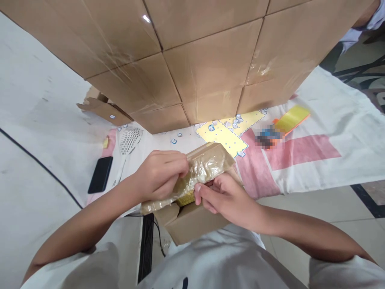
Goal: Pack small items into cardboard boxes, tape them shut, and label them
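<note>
Held at lower centre of the frame: a small cardboard box (192, 222) wrapped in crinkled clear film (201, 170), braced against the white shirt, apparently so both hands can work on the wrapping. One flap open at the near left corner, a glimpse of yellow inside.

Left hand (159, 174) curled over the top of the film, fingers together and pinching it near the box's upper edge; grip closed on the film. Right hand (225, 198) under and beside the box, thumb pressed on the film's lower edge, remaining fingers tucked beneath as support; grip closed on the box.

Farther out, on a white and pink cloth (300, 156) spread over the floor: a black phone (100, 174) at left, a perforated white scoop (129, 140), yellow sheets (222, 134) with small stickers, a yellow and orange pad (291, 118) at right. Filling the top of the frame, a stack of large taped cartons (192, 56).
</note>
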A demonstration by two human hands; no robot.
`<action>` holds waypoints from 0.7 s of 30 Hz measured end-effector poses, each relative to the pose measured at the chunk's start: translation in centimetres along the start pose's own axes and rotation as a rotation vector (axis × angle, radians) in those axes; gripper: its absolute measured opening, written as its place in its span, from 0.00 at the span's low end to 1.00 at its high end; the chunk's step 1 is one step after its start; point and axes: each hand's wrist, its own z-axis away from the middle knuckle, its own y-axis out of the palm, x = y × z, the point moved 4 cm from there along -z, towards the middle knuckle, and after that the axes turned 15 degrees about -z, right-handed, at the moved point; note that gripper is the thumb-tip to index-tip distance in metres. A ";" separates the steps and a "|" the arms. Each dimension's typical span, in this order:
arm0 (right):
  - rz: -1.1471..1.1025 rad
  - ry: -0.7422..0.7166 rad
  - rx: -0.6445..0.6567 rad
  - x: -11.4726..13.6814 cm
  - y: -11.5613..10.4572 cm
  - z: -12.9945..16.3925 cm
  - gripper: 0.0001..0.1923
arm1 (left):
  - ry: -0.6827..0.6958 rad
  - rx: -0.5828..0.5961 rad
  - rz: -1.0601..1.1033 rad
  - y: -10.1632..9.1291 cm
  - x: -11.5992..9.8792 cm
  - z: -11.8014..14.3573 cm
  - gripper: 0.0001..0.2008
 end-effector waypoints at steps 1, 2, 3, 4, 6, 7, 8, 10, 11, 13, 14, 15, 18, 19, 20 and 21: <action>0.007 -0.003 0.008 0.0 -0.1 0.1 0.16 | -0.002 0.009 0.003 -0.2 0.1 0.2 0.10; 0.016 -0.004 0.015 0.0 -0.3 0.1 0.16 | -0.017 0.021 -0.013 -0.4 0.2 0.3 0.08; 0.027 -0.003 0.022 0.0 -0.4 0.2 0.16 | -0.041 0.041 -0.042 -0.5 0.3 0.4 0.05; 0.037 0.004 0.026 0.0 -0.6 0.2 0.16 | -0.062 0.073 -0.073 -0.6 0.5 0.4 0.05; 0.048 0.021 0.028 0.0 -0.8 0.3 0.15 | -0.055 0.158 -0.104 -0.6 0.6 0.4 0.10; 0.048 0.026 0.030 0.1 -0.9 0.2 0.15 | -0.021 0.195 -0.103 -0.6 0.6 0.3 0.11; 0.046 0.026 0.030 0.1 -0.9 0.2 0.15 | 0.030 0.217 -0.098 -0.7 0.6 0.2 0.10; 0.049 0.028 0.024 0.2 -1.0 0.1 0.15 | 0.148 0.224 -0.095 -1.1 0.6 0.0 0.08; 0.055 0.032 0.019 0.3 -1.1 0.1 0.14 | 0.198 0.224 -0.107 -1.2 0.7 -0.1 0.08; 0.067 0.050 0.008 0.5 -1.1 0.0 0.14 | 0.275 0.225 -0.148 -1.5 0.8 -0.4 0.09; 0.066 0.057 0.005 0.7 -1.2 -0.1 0.13 | 0.303 0.225 -0.173 -1.6 0.9 -0.5 0.09; 0.061 0.064 0.009 0.9 -1.2 -0.1 0.13 | 0.330 0.219 -0.203 -1.6 0.9 -0.6 0.09; 0.051 0.079 0.036 1.3 -1.4 -0.3 0.14 | 0.376 0.158 -0.328 -1.2 0.6 -0.9 0.08; 0.057 0.084 0.041 1.4 -1.5 -0.3 0.14 | 0.375 0.130 -0.376 -1.0 0.4 -1.0 0.08; 0.068 0.087 0.043 1.4 -1.6 -0.4 0.15 | 0.366 0.100 -0.418 -0.7 0.3 -1.1 0.08; 0.078 0.088 0.041 1.5 -1.7 -0.4 0.14 | 0.353 0.070 -0.450 -0.5 0.2 -1.1 0.08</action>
